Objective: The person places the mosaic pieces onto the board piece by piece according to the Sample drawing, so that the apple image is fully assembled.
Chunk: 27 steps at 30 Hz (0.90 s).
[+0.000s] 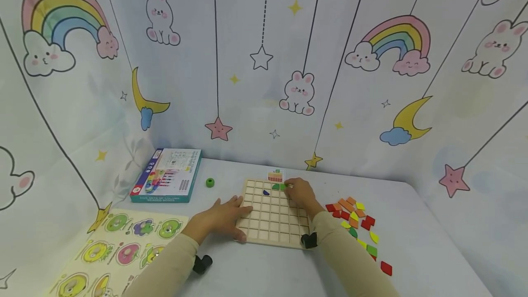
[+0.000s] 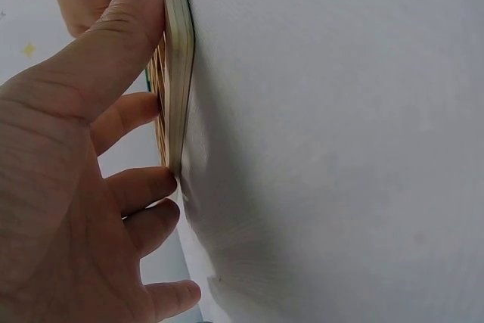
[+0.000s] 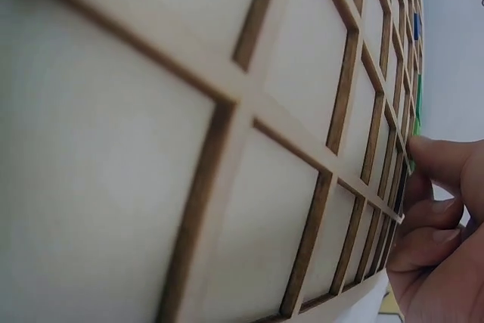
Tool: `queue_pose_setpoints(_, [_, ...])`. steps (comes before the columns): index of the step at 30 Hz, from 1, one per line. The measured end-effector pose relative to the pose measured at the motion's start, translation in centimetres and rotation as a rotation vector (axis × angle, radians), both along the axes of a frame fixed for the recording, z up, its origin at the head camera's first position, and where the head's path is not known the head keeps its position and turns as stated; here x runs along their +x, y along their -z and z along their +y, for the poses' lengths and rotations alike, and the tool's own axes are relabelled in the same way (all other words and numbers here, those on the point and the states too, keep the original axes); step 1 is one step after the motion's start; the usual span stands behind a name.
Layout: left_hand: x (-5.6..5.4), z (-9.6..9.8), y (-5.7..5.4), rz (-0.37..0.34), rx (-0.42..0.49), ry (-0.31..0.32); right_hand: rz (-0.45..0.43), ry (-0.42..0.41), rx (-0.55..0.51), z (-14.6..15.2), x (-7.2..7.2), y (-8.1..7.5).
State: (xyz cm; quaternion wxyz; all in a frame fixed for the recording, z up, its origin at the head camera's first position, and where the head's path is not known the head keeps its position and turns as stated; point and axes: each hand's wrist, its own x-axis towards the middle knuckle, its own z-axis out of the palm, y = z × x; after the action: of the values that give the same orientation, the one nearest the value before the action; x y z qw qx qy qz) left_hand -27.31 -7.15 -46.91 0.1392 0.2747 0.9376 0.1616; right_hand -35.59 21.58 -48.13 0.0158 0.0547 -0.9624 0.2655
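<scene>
A wooden grid board (image 1: 264, 219) lies on the table. My left hand (image 1: 224, 217) rests along its left side, fingers spread and thumb by the near left corner; in the left wrist view the thumb (image 2: 125, 17) presses on the board's edge (image 2: 180, 58). At the board's far right, my right hand (image 1: 303, 194) pinches a small green piece (image 1: 283, 187) over the grid, its other fingers curled; the fingertips partly hide it. Another green piece (image 1: 275, 187) sits beside it in the far row. A dark blue piece (image 1: 266, 192) lies in a nearby cell.
Behind the board stands a small picture card (image 1: 276, 176). Loose red, orange, yellow and green pieces (image 1: 354, 214) are scattered to the right. On the left are a boxed set (image 1: 167, 175), a green ring-like bead (image 1: 210, 182) and a fruit picture board (image 1: 123, 251). A patterned curtain (image 1: 264, 95) hangs behind.
</scene>
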Motion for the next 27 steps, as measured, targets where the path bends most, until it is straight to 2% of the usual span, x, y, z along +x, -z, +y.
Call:
queue_pose_setpoints(3, [0.0,0.0,-0.1,-0.003,-0.004,-0.003,-0.025,0.02,-0.063,0.3,0.3,-0.4])
queue_pose_setpoints(7, [-0.2,0.0,-0.1,-0.012,-0.001,-0.007,-0.082,0.043,-0.249,2.5,1.6,-1.5])
queue_pose_setpoints(10, [-0.2,0.0,0.1,-0.014,0.006,-0.003,-0.13,0.059,-0.396,5.1,3.5,-2.5])
queue_pose_setpoints(17, [-0.1,-0.1,0.2,-0.006,-0.018,0.009,-0.185,0.157,-0.611,11.4,10.3,-5.1])
queue_pose_setpoints(23, [-0.1,-0.2,-0.1,-0.003,-0.026,0.004,-0.215,0.228,-0.886,16.5,14.3,-5.5])
queue_pose_setpoints(27, [-0.2,0.0,-0.1,-0.016,-0.015,0.014,-0.286,0.321,-0.983,18.6,16.0,-5.0])
